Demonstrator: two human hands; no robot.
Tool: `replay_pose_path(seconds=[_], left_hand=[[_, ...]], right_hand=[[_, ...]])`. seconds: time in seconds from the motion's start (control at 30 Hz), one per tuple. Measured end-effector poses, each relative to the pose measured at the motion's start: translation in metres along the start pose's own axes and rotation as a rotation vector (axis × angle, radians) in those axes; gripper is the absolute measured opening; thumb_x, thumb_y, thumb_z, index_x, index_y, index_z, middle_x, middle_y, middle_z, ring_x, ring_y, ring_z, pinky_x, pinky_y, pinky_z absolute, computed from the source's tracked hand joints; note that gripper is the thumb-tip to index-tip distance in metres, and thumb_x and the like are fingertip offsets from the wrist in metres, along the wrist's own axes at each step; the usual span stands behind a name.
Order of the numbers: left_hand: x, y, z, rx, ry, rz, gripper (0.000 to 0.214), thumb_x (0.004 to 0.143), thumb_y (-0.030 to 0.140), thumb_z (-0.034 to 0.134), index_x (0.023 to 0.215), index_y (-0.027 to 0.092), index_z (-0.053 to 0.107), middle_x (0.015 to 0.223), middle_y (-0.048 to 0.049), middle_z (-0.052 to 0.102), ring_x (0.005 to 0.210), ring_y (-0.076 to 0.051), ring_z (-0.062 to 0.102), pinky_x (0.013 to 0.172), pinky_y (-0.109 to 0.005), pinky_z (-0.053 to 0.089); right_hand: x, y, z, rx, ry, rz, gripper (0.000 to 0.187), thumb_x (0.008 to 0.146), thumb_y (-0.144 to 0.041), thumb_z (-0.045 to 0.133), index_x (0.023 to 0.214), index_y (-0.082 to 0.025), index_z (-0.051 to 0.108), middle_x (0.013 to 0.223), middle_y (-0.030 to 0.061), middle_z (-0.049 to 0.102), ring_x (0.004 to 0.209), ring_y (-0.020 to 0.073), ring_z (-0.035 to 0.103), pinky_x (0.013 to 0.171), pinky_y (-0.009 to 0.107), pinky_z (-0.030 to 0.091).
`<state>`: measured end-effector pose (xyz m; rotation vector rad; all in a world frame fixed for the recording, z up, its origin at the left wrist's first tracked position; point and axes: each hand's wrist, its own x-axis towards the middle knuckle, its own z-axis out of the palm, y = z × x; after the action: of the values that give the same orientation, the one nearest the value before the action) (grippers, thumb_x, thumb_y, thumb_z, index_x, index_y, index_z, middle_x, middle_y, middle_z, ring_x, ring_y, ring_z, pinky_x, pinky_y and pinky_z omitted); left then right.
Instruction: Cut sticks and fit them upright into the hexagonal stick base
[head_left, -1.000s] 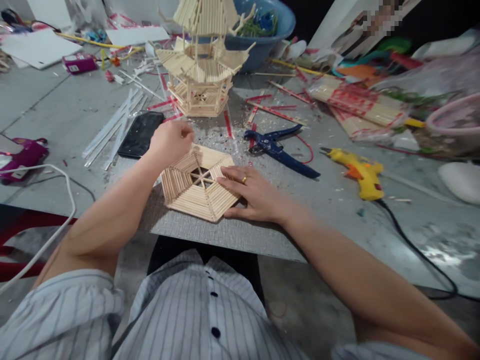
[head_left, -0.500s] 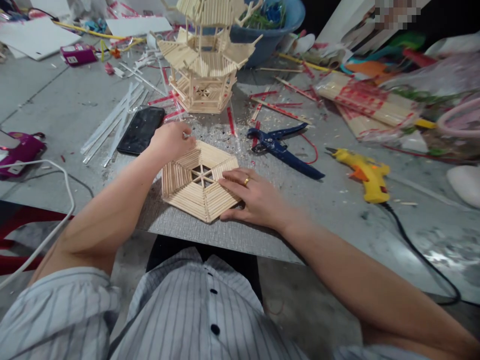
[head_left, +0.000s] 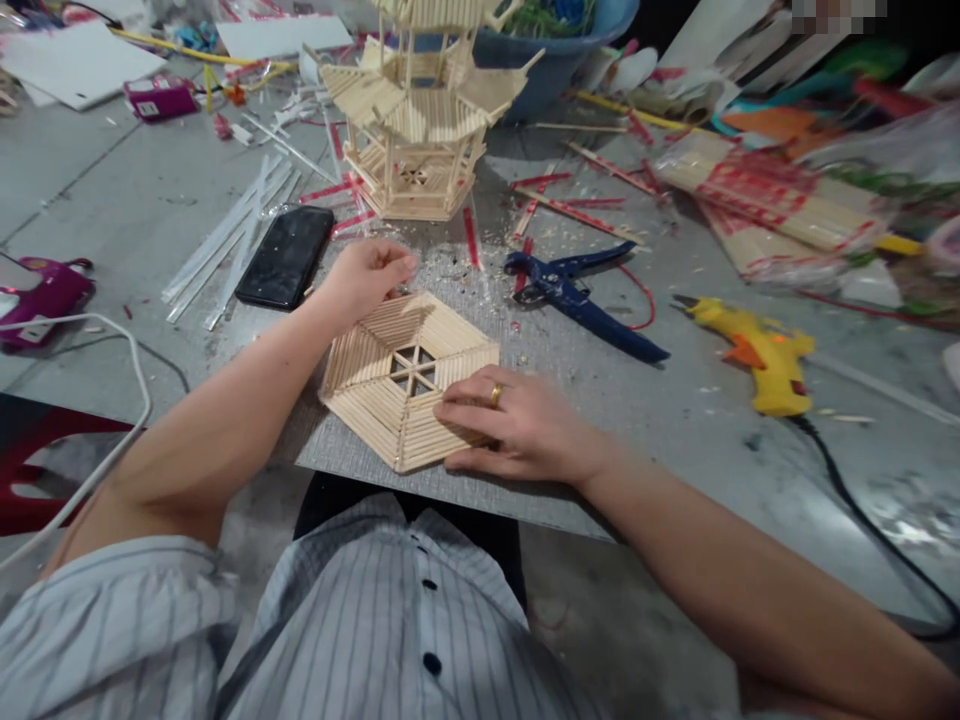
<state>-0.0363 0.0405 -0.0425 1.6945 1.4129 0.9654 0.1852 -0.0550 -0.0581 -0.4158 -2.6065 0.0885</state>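
Note:
A hexagonal panel of glued wooden sticks (head_left: 367, 410), with a spoked opening at its middle, lies flat near the table's front edge. My right hand (head_left: 525, 425), with a ring on one finger, grips the panel's right side, fingers over the top and thumb at the near edge. At the far left edge of the panel is my left hand (head_left: 371, 275), its fingers curled and pinched together. Whatever may be between those fingertips is too small to make out. Behind the panel stands a tiered pagoda-like model (head_left: 420, 120) of the same sticks.
A black phone (head_left: 285, 257) and clear glue sticks (head_left: 225, 240) lie left of the panel. Blue cutting pliers (head_left: 585, 305) and a yellow glue gun (head_left: 772, 355) with its cord lie to the right. Farther back are packaged sticks (head_left: 772, 200) and a blue basin (head_left: 547, 70).
The panel has turned slightly clockwise and come a little nearer to me. My right hand has shifted toward me with it; my left hand has moved slightly right along the far edge.

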Motion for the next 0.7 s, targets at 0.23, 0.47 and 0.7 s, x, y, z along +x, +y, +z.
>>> replay_pose_path(seconds=[0.23, 0.47, 0.7], left_hand=[[-0.011, 0.015, 0.009, -0.200, -0.117, -0.062, 0.015, 0.089, 0.025, 0.052, 0.083, 0.014, 0.058, 0.076, -0.0004, 0.063, 0.054, -0.004, 0.057, 0.056, -0.017, 0.046], [-0.009, 0.015, 0.012, -0.172, -0.062, -0.062, 0.021, 0.089, 0.023, 0.053, 0.070, 0.015, 0.058, 0.066, 0.0017, 0.057, 0.051, -0.003, 0.050, 0.051, -0.018, 0.040], [-0.010, 0.015, 0.014, -0.134, -0.077, -0.076, 0.020, 0.088, 0.024, 0.055, 0.071, 0.016, 0.059, 0.069, 0.0014, 0.060, 0.049, -0.004, 0.051, 0.051, -0.020, 0.040]], right_hand=[[-0.003, 0.004, -0.002, 0.016, 0.135, 0.035, 0.031, 0.086, -0.041, 0.056, 0.096, -0.013, 0.065, 0.094, 0.0109, 0.068, 0.088, 0.0216, 0.058, 0.079, 0.038, 0.049], [-0.004, 0.011, -0.001, 0.038, 0.054, 0.085, 0.035, 0.086, -0.041, 0.053, 0.101, -0.012, 0.067, 0.104, 0.0145, 0.065, 0.102, 0.0274, 0.057, 0.088, 0.046, 0.048], [-0.005, 0.013, 0.003, 0.071, 0.112, 0.178, 0.016, 0.085, -0.023, 0.053, 0.090, -0.018, 0.067, 0.096, 0.0091, 0.067, 0.095, 0.0225, 0.060, 0.086, 0.042, 0.050]])
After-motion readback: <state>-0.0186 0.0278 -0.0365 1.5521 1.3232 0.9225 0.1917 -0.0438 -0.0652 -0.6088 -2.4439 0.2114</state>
